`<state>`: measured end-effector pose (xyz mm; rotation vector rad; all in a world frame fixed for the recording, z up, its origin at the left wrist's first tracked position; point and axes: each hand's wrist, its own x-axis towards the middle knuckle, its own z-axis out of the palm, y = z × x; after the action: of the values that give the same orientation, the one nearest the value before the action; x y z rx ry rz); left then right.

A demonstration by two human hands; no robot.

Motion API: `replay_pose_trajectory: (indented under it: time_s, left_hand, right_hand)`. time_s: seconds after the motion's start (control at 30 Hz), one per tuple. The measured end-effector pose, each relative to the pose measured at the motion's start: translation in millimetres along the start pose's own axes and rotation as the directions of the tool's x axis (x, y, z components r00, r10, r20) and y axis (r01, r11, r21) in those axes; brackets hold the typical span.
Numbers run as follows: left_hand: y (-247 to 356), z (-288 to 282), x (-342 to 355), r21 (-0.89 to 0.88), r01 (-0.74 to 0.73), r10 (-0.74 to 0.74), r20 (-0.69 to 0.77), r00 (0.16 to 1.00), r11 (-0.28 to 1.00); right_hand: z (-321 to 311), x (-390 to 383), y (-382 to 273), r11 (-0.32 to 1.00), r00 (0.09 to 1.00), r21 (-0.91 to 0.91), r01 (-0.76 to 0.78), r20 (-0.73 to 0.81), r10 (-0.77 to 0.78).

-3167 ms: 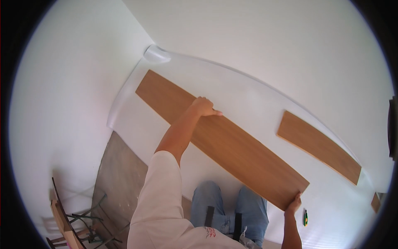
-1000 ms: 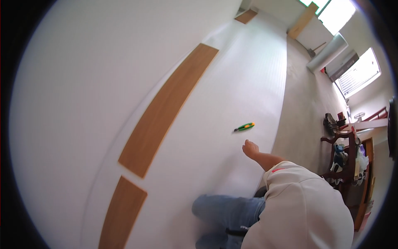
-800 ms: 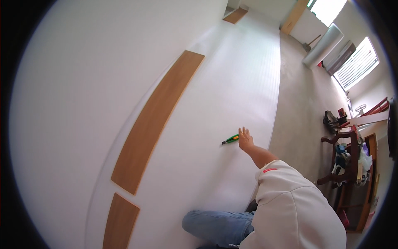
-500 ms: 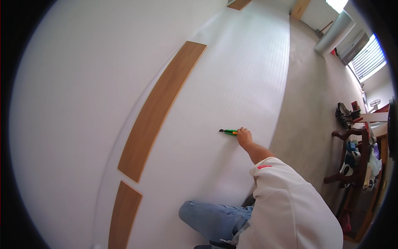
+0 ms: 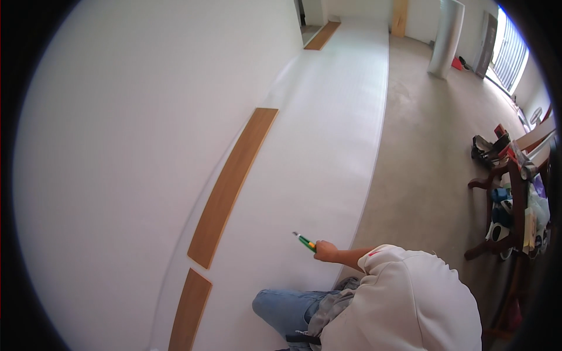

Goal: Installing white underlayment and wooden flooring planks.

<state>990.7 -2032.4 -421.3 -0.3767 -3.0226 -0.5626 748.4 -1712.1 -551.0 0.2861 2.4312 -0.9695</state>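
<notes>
My right hand (image 5: 326,251) is closed around a green utility knife (image 5: 305,241), whose tip points away and to the left. The knife is above the white sheet underlay (image 5: 310,175) on the floor, not far from my bent knee in jeans (image 5: 281,307). To the left, along the wall, a long brown floor plank (image 5: 234,184) lies on the underlay. A second plank (image 5: 191,310) lies nearer, with a narrow gap between their ends. My left hand is out of sight.
A white wall (image 5: 129,134) rises at left, and another plank (image 5: 322,36) lies far ahead. Bare concrete floor (image 5: 404,193) borders the underlay at right. A white roll (image 5: 447,41) stands at the back. Dark wooden furniture (image 5: 515,205) with assorted items and a black tool (image 5: 483,151) are at right.
The view has tilted up, showing more of the far end of the room. My right hand has come back closer to my knee, and the knife has turned from pointing left to pointing away-left.
</notes>
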Motion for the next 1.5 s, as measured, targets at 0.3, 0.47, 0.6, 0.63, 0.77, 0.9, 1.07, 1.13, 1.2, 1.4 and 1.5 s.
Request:
replay_pose_trajectory:
  time_s: [0.3,0.47,0.6,0.63,0.77,0.9,1.07,1.13,1.2,1.4,1.5]
  left_hand:
    - [22,-11,-26,-0.037,-0.166,0.162,-0.100,0.982,0.985]
    - [11,-23,-44,-0.081,-0.229,0.219,-0.109,0.970,0.970]
    - [-20,-34,-86,-0.131,-0.220,0.205,-0.122,0.971,0.967]
    - [-17,-47,-87,-0.144,-0.235,0.220,-0.114,0.969,0.961]
    - [82,-142,-4,-0.150,-0.266,0.262,-0.049,0.964,0.952]
    - [87,-114,-30,-0.228,-0.117,0.178,0.269,0.947,0.967]
    - [117,-128,-15,-0.299,-0.149,0.278,0.454,0.846,0.943]
    - [131,-137,-12,-0.015,-0.402,0.297,0.699,0.650,0.916]
    - [176,-175,28,0.052,-0.254,0.099,0.831,0.547,0.966]
    - [306,-325,228,-0.162,0.105,0.051,0.742,0.668,0.981]
    - [392,-446,357,-0.456,0.051,0.093,0.287,0.953,0.888]
  right_hand:
    - [3,-88,-181,0.922,0.906,-0.016,0.387,0.190,-0.378]
    - [27,-146,-173,0.802,0.793,-0.025,0.596,0.170,-0.584]
    - [-39,-212,-171,0.687,0.719,-0.246,0.684,0.065,-0.692]
    - [-61,-229,-179,0.730,0.774,-0.296,0.616,0.053,-0.631]
    - [-99,-251,-179,0.821,0.835,-0.188,0.540,-0.006,-0.551]
    - [-143,-283,-169,0.896,0.917,-0.212,0.389,-0.004,-0.399]
    - [-178,-317,-154,0.974,0.985,-0.148,0.169,0.002,-0.171]
    - [-183,-333,-138,0.995,0.994,0.009,-0.103,0.036,0.103]
    - [-252,-373,-157,0.984,0.975,-0.001,-0.179,0.133,0.178]
    - [-334,-486,-61,0.720,0.757,0.332,-0.610,-0.024,0.653]
    - [-387,-540,-23,0.726,0.749,0.297,-0.620,-0.052,0.661]
